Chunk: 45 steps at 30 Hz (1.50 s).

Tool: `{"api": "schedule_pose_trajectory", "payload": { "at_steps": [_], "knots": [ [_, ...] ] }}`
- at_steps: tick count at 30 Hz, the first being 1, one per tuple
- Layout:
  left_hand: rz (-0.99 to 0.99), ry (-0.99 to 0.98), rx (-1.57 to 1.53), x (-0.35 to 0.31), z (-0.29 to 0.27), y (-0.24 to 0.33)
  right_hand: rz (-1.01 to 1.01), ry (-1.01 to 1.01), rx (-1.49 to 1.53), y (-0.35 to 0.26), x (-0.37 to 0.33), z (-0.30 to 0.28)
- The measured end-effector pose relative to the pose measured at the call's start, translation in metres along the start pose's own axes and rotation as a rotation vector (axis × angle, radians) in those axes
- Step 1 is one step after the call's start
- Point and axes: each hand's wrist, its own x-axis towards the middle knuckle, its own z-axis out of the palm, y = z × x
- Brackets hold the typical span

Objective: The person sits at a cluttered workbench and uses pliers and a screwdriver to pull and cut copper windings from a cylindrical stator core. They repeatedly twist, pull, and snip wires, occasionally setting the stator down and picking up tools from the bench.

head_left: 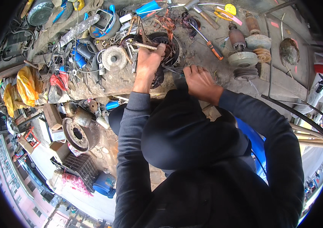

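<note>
- Motor housing (176,52), dark and round, lies on the dusty desk (220,71) in front of us, in the upper middle of the view.
- Our left hand (150,60) is at the near left part of this housing. Its fingers are narrow, close together, and their tips reach the dark inside. A thin pale stick (145,46) runs across these fingers; we cannot tell if they grip it.
- Our right hand (201,83) is closed around a metal tool (173,70) and is just right of the housing's near side. The slim end of the tool points to the left, toward the housing. Its handle is mostly hidden, so we cannot name its exact kind.
- Reddish copper wires (168,24) rise in a loose tangle at the far edge of the housing.
- To the right of them we see a dark wire bundle (188,22), and beside it a screwdriver (214,50) with an orange and black handle.
- Farther away lies a hammer (203,14) with a wooden handle.
- On the right part of the desk stand 2 rusty rotors (237,38), with a grooved grey pulley (245,73) near them.
- Left of our left hand rests a pale round disc (114,59), apart from the housing.
</note>
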Motion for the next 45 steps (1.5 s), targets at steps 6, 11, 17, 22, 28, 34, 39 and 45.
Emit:
{"api": "schedule_pose_trajectory", "payload": {
  "at_steps": [6, 11, 17, 22, 28, 34, 39, 45],
  "knots": [
    [0.046, -0.011, 0.045, 0.002, -0.002, -0.002, 0.287, -0.36, 0.399, -0.011, 0.008, -0.012],
    [0.056, -0.036, 0.075, 0.001, -0.005, -0.003, 0.397, -0.515, 0.616, -0.015, 0.017, -0.025],
    [0.123, -0.023, 0.042, 0.004, -0.005, -0.011, 0.271, -0.301, 0.316, 0.014, -0.006, -0.032],
    [0.138, -0.052, 0.003, 0.001, -0.003, -0.008, 0.382, -0.058, 0.387, 0.059, -0.024, 0.004],
    [0.145, -0.046, -0.102, -0.006, 0.002, -0.002, 0.695, -0.135, 0.194, 0.108, -0.014, 0.094],
    [0.114, -0.065, -0.173, -0.007, -0.001, 0.002, 0.565, 0.069, 0.108, 0.1, 0.022, 0.078],
    [0.42, -0.09, -0.054, -0.013, -0.013, -0.015, 0.429, 0.367, 1.168, 0.091, 0.109, 0.027],
    [0.467, 0.269, 0.228, 0.03, 0.023, -0.046, 0.492, 0.014, 1.417, 0.076, 0.177, -0.019]
  ]
}}
